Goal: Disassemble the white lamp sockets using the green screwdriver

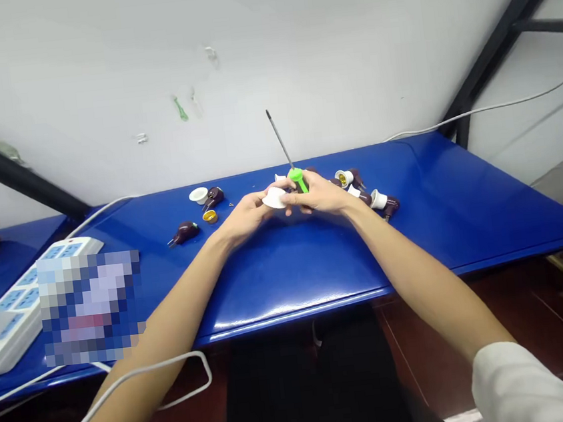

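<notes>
My left hand [243, 219] is closed on a white flared lamp-socket collar [273, 199], held just above the table. My right hand [327, 194] grips a screwdriver [297, 178] by its green handle, with the shaft pointing up and away; its thumb also touches the collar. What lies behind the collar between my fingers is hidden. Left of my hands are another white collar [199, 195], a dark brown plug base [215, 196], a second brown plug base [184, 232] with prongs, a brass-coloured threaded cup [210, 216] and a tiny screw [231, 204].
Several brown-and-white plug-in lamp sockets [379, 200] stand close to my right hand on the blue table [288, 271]. A white power strip [71, 246] and a blurred-out item [97, 297] lie at left. A white cable [128, 375] crosses my left forearm. A wall rises behind.
</notes>
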